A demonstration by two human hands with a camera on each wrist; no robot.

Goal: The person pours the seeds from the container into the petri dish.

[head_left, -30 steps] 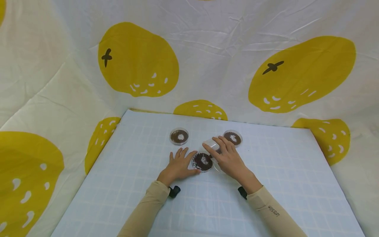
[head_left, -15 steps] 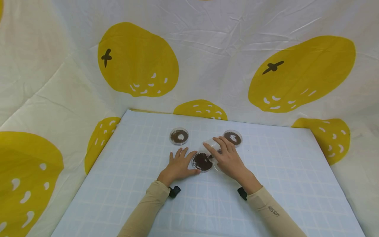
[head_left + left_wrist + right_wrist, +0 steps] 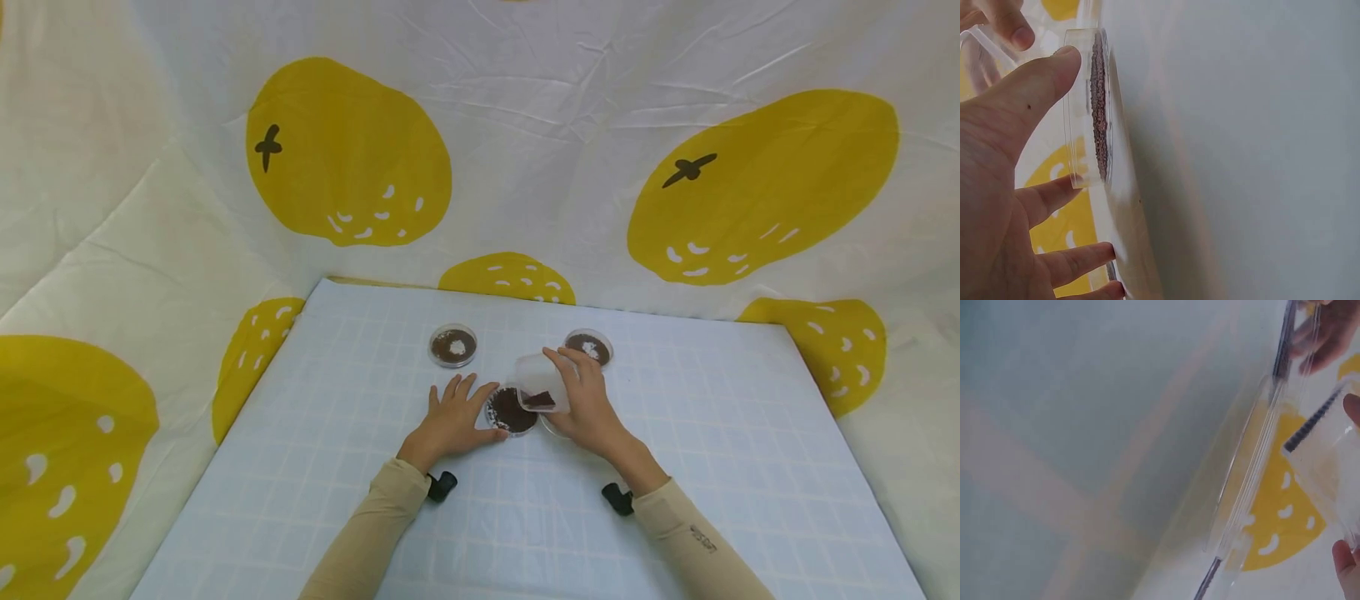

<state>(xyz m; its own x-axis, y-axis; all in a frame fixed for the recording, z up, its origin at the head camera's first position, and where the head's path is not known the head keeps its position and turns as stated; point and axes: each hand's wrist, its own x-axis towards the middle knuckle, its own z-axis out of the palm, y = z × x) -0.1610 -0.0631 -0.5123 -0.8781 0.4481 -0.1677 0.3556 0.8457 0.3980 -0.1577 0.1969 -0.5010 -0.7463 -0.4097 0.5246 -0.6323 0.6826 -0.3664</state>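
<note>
My left hand [image 3: 450, 421] rests on the table and holds a clear petri dish [image 3: 1075, 140] between thumb and index finger, the other fingers spread. Dark, soil-like grains cover the dish's bottom, with white bits along its left edge. In my right hand [image 3: 592, 408] is a clear plastic cup [image 3: 531, 368], gripped by its sides. It leans over the dish's right edge, and a small heap of the dark grains [image 3: 538, 400] lies inside it. A clear round lid [image 3: 1241, 469] lies beside the dish, partly hidden under the right hand.
Two more petri dishes stand farther back, one at the left [image 3: 453, 364] and one at the right [image 3: 587, 331]. Each holds dark grains with a white patch in the middle. A light blue checked cloth [image 3: 480, 533] covers the table; a fruit-print curtain hangs behind.
The white patch in the held dish has become covered with dark grains. My right hand has turned the cup back from its steep tilt. The left hand stays put.
</note>
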